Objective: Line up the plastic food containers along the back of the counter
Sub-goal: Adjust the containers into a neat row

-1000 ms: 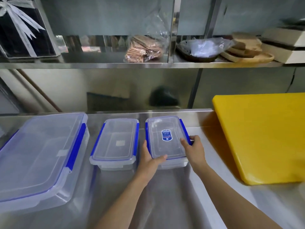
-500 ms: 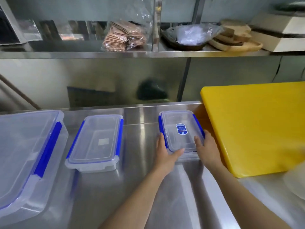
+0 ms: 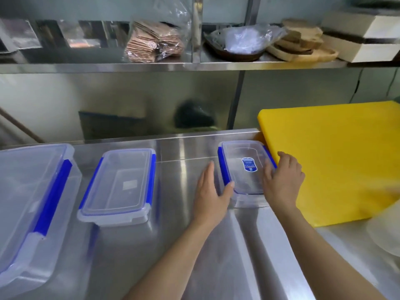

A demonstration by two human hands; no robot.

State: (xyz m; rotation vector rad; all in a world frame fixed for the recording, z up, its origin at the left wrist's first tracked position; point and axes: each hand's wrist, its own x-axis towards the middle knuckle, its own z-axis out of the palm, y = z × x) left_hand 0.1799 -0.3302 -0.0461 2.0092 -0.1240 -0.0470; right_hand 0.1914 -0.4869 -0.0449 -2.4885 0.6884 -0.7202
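Three clear plastic containers with blue clips stand on the steel counter (image 3: 186, 152). A large container (image 3: 32, 191) is at the far left. A medium container (image 3: 121, 185) stands to its right. The small labelled container (image 3: 244, 167) sits near the counter's back edge, against the yellow cutting board. My left hand (image 3: 212, 191) presses its left side, thumb on the blue clip. My right hand (image 3: 283, 178) holds its right side, fingers over the lid.
A thick yellow cutting board (image 3: 337, 156) covers the counter to the right. A white round object (image 3: 387, 230) shows at the right edge. The steel shelf (image 3: 173, 66) above holds a bag of brown packets, a wrapped bowl, wooden boards and a box.
Both hands have slid the small labelled container to the right, away from the medium container, until it rests beside the yellow board. The view has shifted right as well.
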